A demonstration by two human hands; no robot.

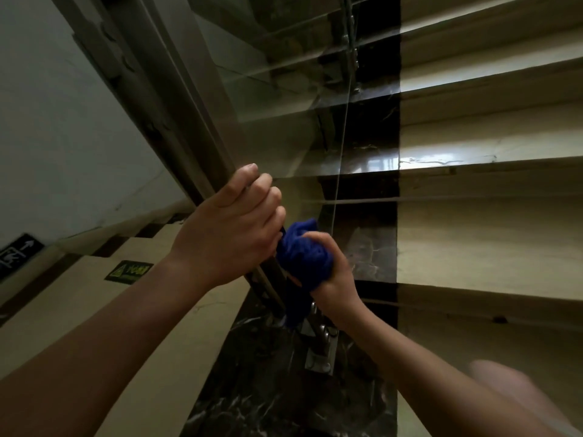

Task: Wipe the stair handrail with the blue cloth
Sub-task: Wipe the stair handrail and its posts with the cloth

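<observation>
The dark stair handrail (176,99) runs from the upper left down to the middle of the head view, on top of a glass balustrade panel. My left hand (230,228) grips the rail, its fingers curled over the top. Just below it my right hand (334,272) holds the bunched blue cloth (304,257) against the rail; a tail of the cloth hangs down beside the rail. The rail under both hands is hidden.
The glass panel (284,105) stands to the right of the rail, held by a metal bracket (320,348) on the black marble border (284,389). Beige marble stair steps (489,234) fill the right side. A white wall (56,121) and a yellow warning sign (128,272) lie on the left.
</observation>
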